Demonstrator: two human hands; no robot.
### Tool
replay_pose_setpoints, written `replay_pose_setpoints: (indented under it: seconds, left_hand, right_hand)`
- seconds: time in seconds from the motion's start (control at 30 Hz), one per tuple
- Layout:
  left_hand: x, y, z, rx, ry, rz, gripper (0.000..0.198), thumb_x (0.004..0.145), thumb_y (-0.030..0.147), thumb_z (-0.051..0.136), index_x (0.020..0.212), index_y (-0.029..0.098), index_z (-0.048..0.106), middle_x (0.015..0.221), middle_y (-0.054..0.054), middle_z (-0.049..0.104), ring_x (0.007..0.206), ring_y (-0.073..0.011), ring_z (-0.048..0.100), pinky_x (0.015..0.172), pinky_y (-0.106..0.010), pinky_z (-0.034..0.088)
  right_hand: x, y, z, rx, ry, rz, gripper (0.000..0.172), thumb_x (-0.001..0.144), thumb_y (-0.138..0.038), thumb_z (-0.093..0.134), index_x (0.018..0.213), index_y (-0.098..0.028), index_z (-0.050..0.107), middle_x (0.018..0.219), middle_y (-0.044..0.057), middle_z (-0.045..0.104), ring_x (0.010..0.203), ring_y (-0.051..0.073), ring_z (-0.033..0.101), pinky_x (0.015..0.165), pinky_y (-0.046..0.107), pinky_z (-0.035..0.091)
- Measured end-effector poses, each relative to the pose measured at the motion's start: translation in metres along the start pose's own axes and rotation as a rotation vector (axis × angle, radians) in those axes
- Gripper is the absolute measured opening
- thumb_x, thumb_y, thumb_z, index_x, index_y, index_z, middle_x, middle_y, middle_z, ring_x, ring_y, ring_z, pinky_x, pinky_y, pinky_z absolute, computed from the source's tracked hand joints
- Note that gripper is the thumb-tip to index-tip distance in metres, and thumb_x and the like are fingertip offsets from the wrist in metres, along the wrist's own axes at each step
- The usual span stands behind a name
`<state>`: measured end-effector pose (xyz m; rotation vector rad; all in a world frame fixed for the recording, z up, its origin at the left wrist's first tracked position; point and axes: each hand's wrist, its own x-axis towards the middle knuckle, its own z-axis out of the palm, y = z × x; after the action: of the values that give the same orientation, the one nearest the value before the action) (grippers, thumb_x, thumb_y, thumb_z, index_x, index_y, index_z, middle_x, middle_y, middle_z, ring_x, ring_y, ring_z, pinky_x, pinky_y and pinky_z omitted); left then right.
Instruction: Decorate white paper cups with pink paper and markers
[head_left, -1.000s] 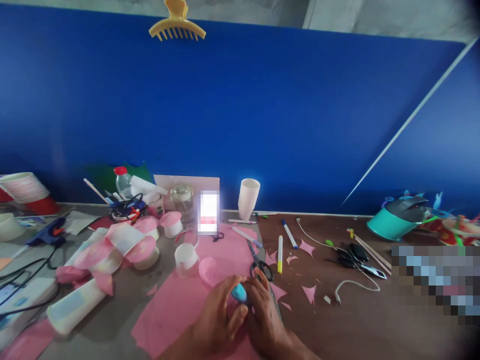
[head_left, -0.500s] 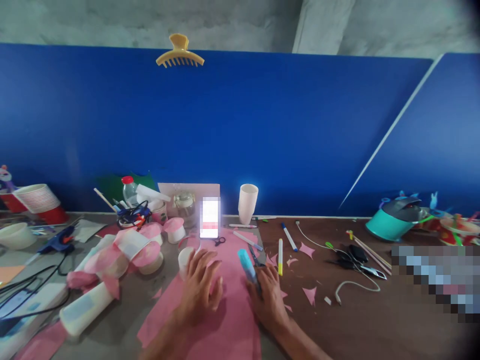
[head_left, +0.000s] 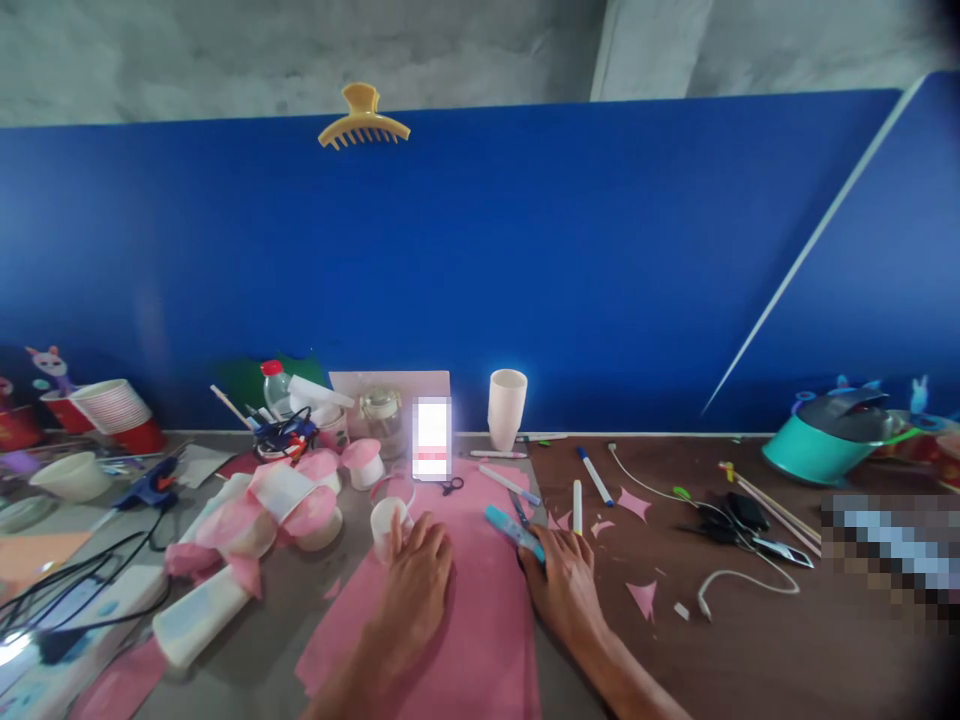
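My left hand (head_left: 418,568) lies palm down on the pink paper (head_left: 484,620), its fingers loosely bent. Its outer finger touches a small white paper cup (head_left: 384,522), but no full grip shows. My right hand (head_left: 564,572) rests at the paper's right edge, with its fingers closed over the near end of a light blue marker (head_left: 506,525). The marker's far end points up and left. Scissors (head_left: 519,508) lie just beyond that hand, partly covered. A white marker (head_left: 508,484) lies further back on the paper.
A lit phone (head_left: 432,435) and stacked white cups (head_left: 507,410) stand at the back. Pink-covered cups (head_left: 240,525) crowd the left, beside a glue gun (head_left: 150,482) and cables. Pink scraps (head_left: 642,598), a white cable (head_left: 739,575) and a turquoise pot (head_left: 806,450) are on the right.
The view has shifted, moving things rightward in the picture. My left fingers have drawn together from a wider spread. The blue marker has turned from steep to more slanted under my right hand.
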<state>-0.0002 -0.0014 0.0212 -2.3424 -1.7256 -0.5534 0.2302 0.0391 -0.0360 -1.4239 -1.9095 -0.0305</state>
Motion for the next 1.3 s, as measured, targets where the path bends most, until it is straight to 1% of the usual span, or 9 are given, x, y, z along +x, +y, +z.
replay_pose_setpoints:
  seconds: [0.1, 0.3, 0.5, 0.67, 0.8, 0.9, 0.97, 1.1, 1.3]
  left_hand:
    - [0.001, 0.001, -0.009, 0.006, -0.081, 0.032, 0.021, 0.087, 0.022, 0.058, 0.1, 0.026, 0.073, 0.118, -0.008, 0.074, 0.127, -0.0362, 0.055, 0.122, -0.067, 0.015]
    - [0.003, -0.002, -0.024, 0.053, -0.228, 0.097, 0.034, 0.067, 0.013, 0.061, 0.096, 0.022, 0.073, 0.118, -0.017, 0.071, 0.132, -0.0442, 0.049, 0.118, -0.073, 0.016]
    - [-0.001, -0.006, -0.015, -0.011, -0.116, 0.089, 0.041, 0.074, -0.003, 0.045, 0.093, 0.022, 0.072, 0.102, -0.012, 0.073, 0.118, -0.0362, 0.06, 0.12, -0.07, 0.013]
    - [0.001, -0.006, -0.013, -0.114, -0.021, 0.025, 0.035, 0.085, 0.0, 0.041, 0.079, 0.022, 0.067, 0.084, -0.006, 0.07, 0.093, -0.028, 0.065, 0.119, -0.066, 0.02]
    - [0.009, -0.001, -0.021, -0.408, 0.126, -0.057, 0.021, 0.093, 0.014, 0.049, 0.082, 0.022, 0.066, 0.092, -0.006, 0.073, 0.092, -0.0238, 0.067, 0.111, -0.052, 0.04]
    - [0.013, -0.002, -0.026, -0.765, 0.209, -0.184, 0.019, 0.095, 0.028, 0.053, 0.087, 0.02, 0.068, 0.088, -0.006, 0.071, 0.082, -0.0207, 0.067, 0.082, -0.034, 0.055]
    - [0.014, -0.005, -0.027, -0.976, 0.26, -0.316, 0.026, 0.095, 0.039, 0.056, 0.089, 0.018, 0.07, 0.081, -0.005, 0.068, 0.075, -0.019, 0.064, 0.068, -0.029, 0.053]
    - [0.017, -0.011, -0.025, -1.356, 0.364, -0.547, 0.035, 0.084, 0.053, 0.07, 0.087, 0.019, 0.073, 0.073, -0.001, 0.065, 0.069, -0.016, 0.061, 0.064, -0.026, 0.052]
    - [0.023, -0.007, -0.024, -1.579, 0.407, -0.658, 0.037, 0.073, 0.05, 0.082, 0.069, 0.016, 0.069, 0.061, 0.003, 0.059, 0.057, -0.0106, 0.055, 0.054, -0.022, 0.049]
  right_hand:
    - [0.0, 0.001, 0.001, 0.02, 0.045, -0.03, 0.019, 0.095, -0.029, 0.053, 0.11, -0.023, 0.064, 0.099, 0.008, 0.075, 0.096, 0.029, 0.066, 0.094, 0.049, 0.045]
    - [0.001, -0.003, 0.001, 0.05, 0.118, -0.075, 0.023, 0.094, -0.03, 0.056, 0.115, -0.023, 0.061, 0.107, 0.009, 0.069, 0.102, 0.03, 0.064, 0.093, 0.051, 0.046]
    - [0.001, -0.007, 0.0, 0.066, 0.129, -0.109, 0.02, 0.094, -0.03, 0.057, 0.113, -0.023, 0.061, 0.108, 0.009, 0.068, 0.105, 0.03, 0.062, 0.098, 0.053, 0.043]
    - [0.002, -0.007, -0.001, 0.082, 0.144, -0.124, 0.019, 0.094, -0.029, 0.058, 0.111, -0.023, 0.062, 0.108, 0.009, 0.067, 0.105, 0.03, 0.061, 0.098, 0.053, 0.043]
    - [0.005, -0.014, -0.01, 0.136, 0.178, -0.134, 0.018, 0.095, -0.025, 0.056, 0.113, -0.024, 0.06, 0.11, 0.008, 0.067, 0.108, 0.029, 0.061, 0.102, 0.054, 0.042]
    - [0.006, -0.022, -0.02, 0.192, 0.207, -0.19, 0.023, 0.094, -0.019, 0.054, 0.116, -0.026, 0.059, 0.112, 0.007, 0.066, 0.111, 0.028, 0.06, 0.104, 0.054, 0.04]
    - [0.006, -0.027, -0.025, 0.215, 0.214, -0.235, 0.027, 0.093, -0.016, 0.051, 0.117, -0.026, 0.058, 0.111, 0.007, 0.066, 0.111, 0.028, 0.06, 0.104, 0.055, 0.041]
    - [0.003, -0.034, -0.026, 0.257, 0.225, -0.29, 0.032, 0.094, -0.016, 0.05, 0.123, -0.026, 0.058, 0.113, 0.008, 0.067, 0.111, 0.029, 0.063, 0.103, 0.057, 0.044]
    - [-0.008, -0.05, -0.018, 0.269, 0.22, -0.342, 0.052, 0.1, -0.03, 0.052, 0.151, -0.022, 0.042, 0.133, 0.016, 0.064, 0.122, 0.034, 0.063, 0.094, 0.049, 0.058]
